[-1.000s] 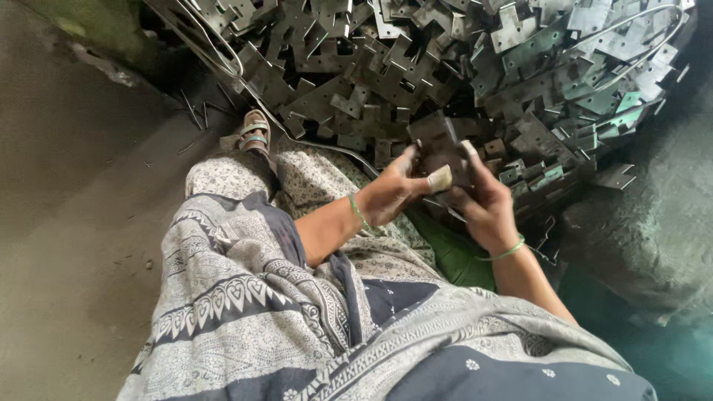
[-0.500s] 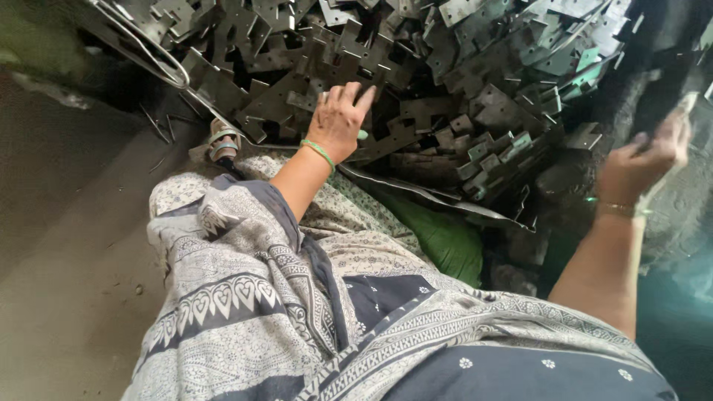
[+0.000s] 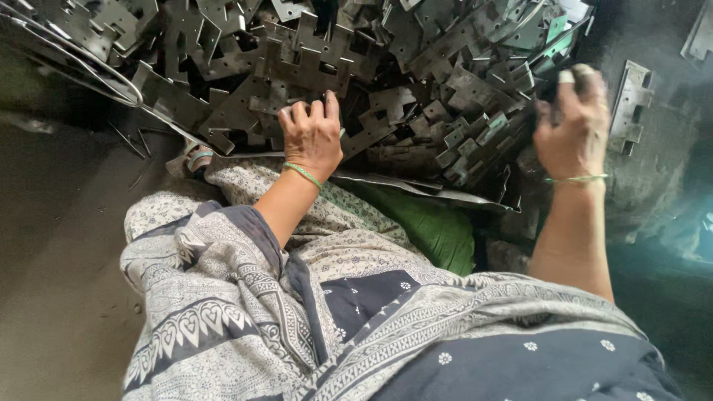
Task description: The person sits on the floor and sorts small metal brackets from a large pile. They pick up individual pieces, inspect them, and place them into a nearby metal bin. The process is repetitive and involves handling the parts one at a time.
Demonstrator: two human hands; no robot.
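While my left hand [image 3: 312,137] grips a plate [image 3: 297,70] in the pile [image 3: 445,82], my right hand [image 3: 573,122] clutches something dark, well apart.

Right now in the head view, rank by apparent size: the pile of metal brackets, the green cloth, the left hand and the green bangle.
1. pile of metal brackets
2. green cloth
3. left hand, nearer the camera, so unsure against the cloth
4. green bangle

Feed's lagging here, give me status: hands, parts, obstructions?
Left hand down on the metal bracket pile, fingers curled. Right hand raised, grips a dark piece, blurred. Nothing blocking.
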